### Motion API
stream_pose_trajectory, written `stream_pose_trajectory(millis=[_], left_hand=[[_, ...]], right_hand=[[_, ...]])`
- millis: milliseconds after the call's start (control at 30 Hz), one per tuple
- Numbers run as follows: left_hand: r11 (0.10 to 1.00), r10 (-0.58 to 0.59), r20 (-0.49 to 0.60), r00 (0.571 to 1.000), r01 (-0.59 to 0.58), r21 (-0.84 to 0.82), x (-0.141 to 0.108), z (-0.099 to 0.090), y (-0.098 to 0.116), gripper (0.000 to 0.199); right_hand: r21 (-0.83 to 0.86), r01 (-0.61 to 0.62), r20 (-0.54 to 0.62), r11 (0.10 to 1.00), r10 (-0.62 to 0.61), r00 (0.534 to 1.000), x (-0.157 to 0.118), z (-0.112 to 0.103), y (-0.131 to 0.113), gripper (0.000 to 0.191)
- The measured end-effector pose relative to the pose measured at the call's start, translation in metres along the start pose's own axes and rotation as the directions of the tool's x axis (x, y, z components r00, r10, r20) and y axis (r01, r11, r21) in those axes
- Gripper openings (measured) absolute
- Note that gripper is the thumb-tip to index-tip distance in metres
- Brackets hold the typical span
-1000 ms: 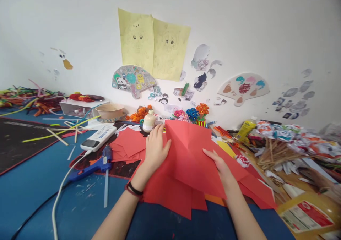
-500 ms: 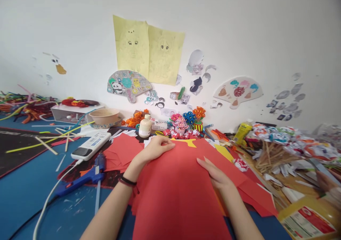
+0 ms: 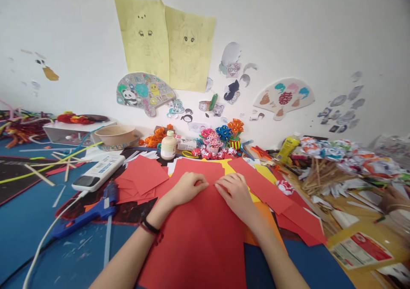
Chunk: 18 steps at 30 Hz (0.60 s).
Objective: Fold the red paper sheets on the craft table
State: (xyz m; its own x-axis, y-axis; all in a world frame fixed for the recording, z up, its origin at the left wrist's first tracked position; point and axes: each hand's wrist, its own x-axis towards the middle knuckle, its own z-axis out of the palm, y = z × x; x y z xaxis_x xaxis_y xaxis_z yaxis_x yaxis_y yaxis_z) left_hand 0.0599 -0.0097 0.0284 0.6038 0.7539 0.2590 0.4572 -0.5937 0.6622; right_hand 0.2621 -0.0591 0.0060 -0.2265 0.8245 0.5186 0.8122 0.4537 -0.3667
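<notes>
Toward the near edge of the worktop (image 3: 80,263), a red sheet (image 3: 198,233), its near end cut off by the view, its far edge hard to make out. Left hand (image 3: 189,187) and right hand (image 3: 235,197) on it, nearly meeting, forearms angled inward. Left fingers bunched and curled; right fingers loosely together; cannot tell whether pinching. Far right, another person's hand (image 3: 393,199), cut off.

A large, plain red paper sheet (image 3: 195,242) stretches lengthwise toward the person over the blue tabletop (image 3: 262,269). It is unrolled and matte, its near part darker; its far edge blends into more red paper (image 3: 200,167) beyond.
</notes>
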Motion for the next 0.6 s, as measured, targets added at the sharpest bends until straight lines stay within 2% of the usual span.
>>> stream_pose_trajectory(millis=[67, 133, 300, 433, 600], left_hand=[[0.999, -0.037, -0.009, 0.999, 0.037, -0.024, -0.001, 0.004, 0.004, 0.028], [0.995, -0.068, -0.013, 0.998, 0.067, -0.068, -0.001, 0.006, 0.007, 0.027], [0.965, -0.025, 0.058, 0.998, 0.039, -0.259, -0.003, 0.004, 0.014, 0.025], [0.914, -0.026, 0.09, 0.996, 0.06, -0.401, -0.005, 0.004, 0.019, 0.026], [0.885, -0.033, 0.105, 0.994, 0.078, -0.458, -0.007, 0.007, 0.024, 0.027]], right_hand=[[0.079, -0.041, 0.025, 0.996, 0.039, 0.999, 0.0, -0.001, -0.003, 0.024], [0.233, -0.122, 0.083, 0.965, 0.105, 0.991, 0.0, -0.003, -0.006, 0.026], [0.618, -0.316, 0.282, 0.719, 0.173, 0.944, 0.0, -0.017, -0.014, 0.03], [0.722, -0.407, 0.375, 0.56, 0.177, 0.91, -0.002, -0.023, -0.016, 0.03], [0.725, -0.427, 0.405, 0.54, 0.166, 0.899, -0.001, -0.025, -0.017, 0.029]])
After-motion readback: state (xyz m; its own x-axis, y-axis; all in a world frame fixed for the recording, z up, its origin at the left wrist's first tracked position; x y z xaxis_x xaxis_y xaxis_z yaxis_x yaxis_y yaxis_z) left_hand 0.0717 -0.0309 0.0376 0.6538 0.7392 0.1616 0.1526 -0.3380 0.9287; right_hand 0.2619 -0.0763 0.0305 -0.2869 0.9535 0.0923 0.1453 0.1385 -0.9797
